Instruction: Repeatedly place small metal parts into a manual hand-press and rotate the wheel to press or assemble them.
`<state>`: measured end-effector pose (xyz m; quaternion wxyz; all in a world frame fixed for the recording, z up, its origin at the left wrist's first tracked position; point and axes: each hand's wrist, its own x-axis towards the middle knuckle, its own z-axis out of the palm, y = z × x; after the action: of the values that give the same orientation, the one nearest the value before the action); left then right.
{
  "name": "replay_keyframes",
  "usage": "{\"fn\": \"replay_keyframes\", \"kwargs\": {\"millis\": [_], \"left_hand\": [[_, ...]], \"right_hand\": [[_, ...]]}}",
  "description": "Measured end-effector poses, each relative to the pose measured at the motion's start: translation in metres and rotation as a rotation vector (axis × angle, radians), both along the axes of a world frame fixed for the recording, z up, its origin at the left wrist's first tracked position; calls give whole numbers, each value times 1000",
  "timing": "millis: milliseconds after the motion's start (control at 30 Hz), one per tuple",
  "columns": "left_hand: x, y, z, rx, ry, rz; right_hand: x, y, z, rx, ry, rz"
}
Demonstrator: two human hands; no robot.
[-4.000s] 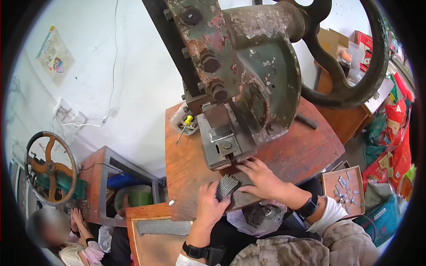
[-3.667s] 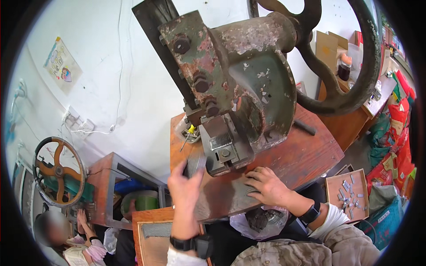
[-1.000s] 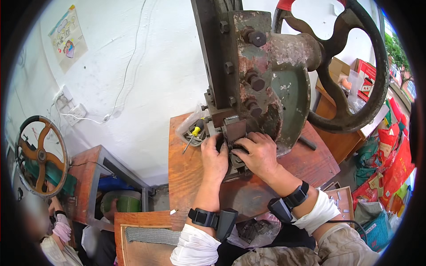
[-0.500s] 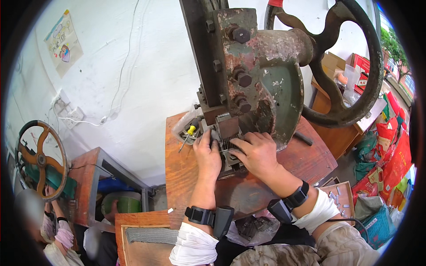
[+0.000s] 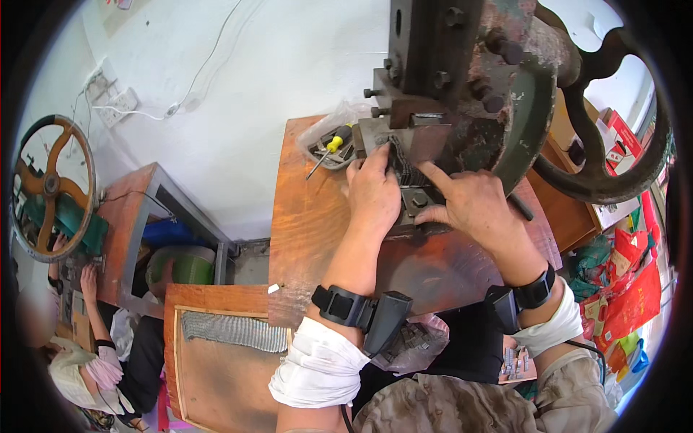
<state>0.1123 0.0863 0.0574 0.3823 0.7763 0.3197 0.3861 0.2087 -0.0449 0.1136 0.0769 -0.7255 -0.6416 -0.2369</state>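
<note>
A heavy hand press (image 5: 498,86) with worn green paint stands in front of me. Under its ram, a row of thin dark metal pieces (image 5: 408,175) lies in the steel die (image 5: 417,196). My left hand (image 5: 374,191) is at the left end of this row, fingertips pinched together against the die; what sits between them is too small to tell. From the right, my right hand (image 5: 473,206) reaches in, its index finger stretched to the row and its thumb spread lower, near a bolt head on the die. Nothing shows between the right finger and thumb.
Left of the die are a clear plastic tray (image 5: 317,148) and a yellow-handled screwdriver (image 5: 333,144). A wooden tray (image 5: 238,372) bears rows of grey metal pieces. A bag of metal parts (image 5: 415,346) lies near my lap. Another person works at a second handwheel (image 5: 50,186).
The view has turned, so the press appears farther right. My right thumb has moved away from the index finger, down toward the bolt head. My left hand stays at the die.
</note>
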Motion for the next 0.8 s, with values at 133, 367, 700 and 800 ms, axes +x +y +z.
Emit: {"fn": "replay_keyframes", "kwargs": {"millis": [133, 367, 700, 800], "left_hand": [[-1, -1, -1, 1, 45, 29], [-2, 1, 0, 29, 133, -18], [2, -2, 0, 16, 121, -2], [2, 10, -9, -29, 84, -47]], "right_hand": [[4, 9, 5, -102, 28, 29], [5, 10, 9, -174, 103, -13], [19, -6, 3, -148, 221, 69], [26, -11, -9, -6, 287, 49]]}}
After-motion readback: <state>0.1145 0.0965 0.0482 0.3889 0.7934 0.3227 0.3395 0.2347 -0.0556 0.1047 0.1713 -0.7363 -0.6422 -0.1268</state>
